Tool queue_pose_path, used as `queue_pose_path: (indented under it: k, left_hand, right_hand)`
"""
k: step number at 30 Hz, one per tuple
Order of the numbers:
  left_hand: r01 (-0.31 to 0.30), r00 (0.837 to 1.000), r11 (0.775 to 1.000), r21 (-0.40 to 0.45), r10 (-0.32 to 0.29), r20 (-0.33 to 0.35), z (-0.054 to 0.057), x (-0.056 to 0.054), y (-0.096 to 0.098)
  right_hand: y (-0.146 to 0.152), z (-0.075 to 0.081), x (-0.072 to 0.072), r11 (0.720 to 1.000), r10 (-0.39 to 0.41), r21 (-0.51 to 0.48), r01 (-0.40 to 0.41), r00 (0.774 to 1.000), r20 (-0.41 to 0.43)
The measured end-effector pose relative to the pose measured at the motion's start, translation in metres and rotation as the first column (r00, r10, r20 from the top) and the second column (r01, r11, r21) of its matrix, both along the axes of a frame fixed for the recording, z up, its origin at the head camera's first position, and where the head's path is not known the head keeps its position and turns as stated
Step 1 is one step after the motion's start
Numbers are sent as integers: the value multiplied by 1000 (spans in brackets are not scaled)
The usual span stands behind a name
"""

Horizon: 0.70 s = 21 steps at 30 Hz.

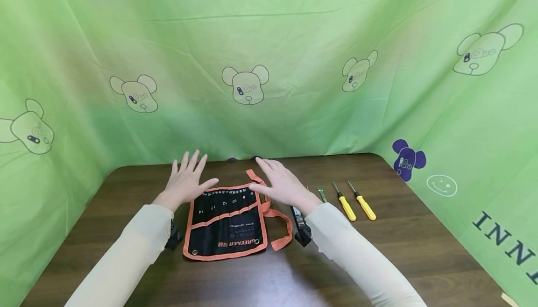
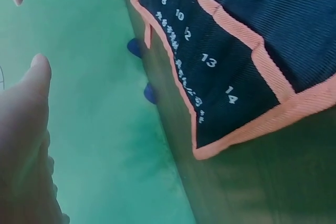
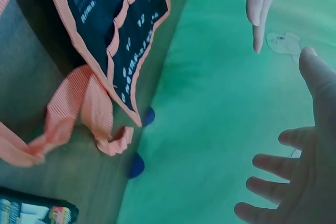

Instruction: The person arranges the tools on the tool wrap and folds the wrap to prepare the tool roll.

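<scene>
A black tool roll (image 1: pixel 245 230) with orange edging and a row of numbered pockets lies spread flat on the table. My left hand (image 1: pixel 184 184) is held up over its far left corner, fingers spread and holding nothing. Over the far right corner hovers my right hand (image 1: pixel 286 184), its fingers straight and palm empty. An orange tie strap (image 1: pixel 282 239) trails in loops from the roll's right edge. In the left wrist view the pockets (image 2: pixel 210 61) face the camera, beside the left hand's thumb (image 2: pixel 39 72). The right wrist view has the right hand (image 3: pixel 310 156) with fingers apart.
Two yellow-handled screwdrivers (image 1: pixel 347 208) lie side by side on the right of the brown wooden table (image 1: pixel 105 232). Left of them is a green tool (image 1: pixel 322 194), partly covered by the right arm. A dark labelled item (image 3: pixel 37 211) sits below the strap. Green cloth (image 1: pixel 294 124) hangs around the table.
</scene>
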State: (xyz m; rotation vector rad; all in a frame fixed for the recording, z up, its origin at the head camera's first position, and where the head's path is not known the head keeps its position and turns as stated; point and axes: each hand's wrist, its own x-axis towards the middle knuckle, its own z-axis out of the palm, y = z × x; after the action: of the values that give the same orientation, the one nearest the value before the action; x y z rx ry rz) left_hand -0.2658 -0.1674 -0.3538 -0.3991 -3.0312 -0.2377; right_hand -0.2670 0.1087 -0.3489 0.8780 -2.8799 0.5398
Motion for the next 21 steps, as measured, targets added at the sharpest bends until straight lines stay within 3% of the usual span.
queue_pose_path:
  k: [9, 21]
  left_hand:
    - [77, 997, 996, 51, -76, -18, -12, 2, -12]
    - [146, 989, 988, 58, -144, -39, -37, 3, -25]
  right_hand:
    - [-1, -14, 13, 993, -8, -117, 24, 991, 135]
    - [-5, -35, 24, 971, 67, -236, -30, 986, 152]
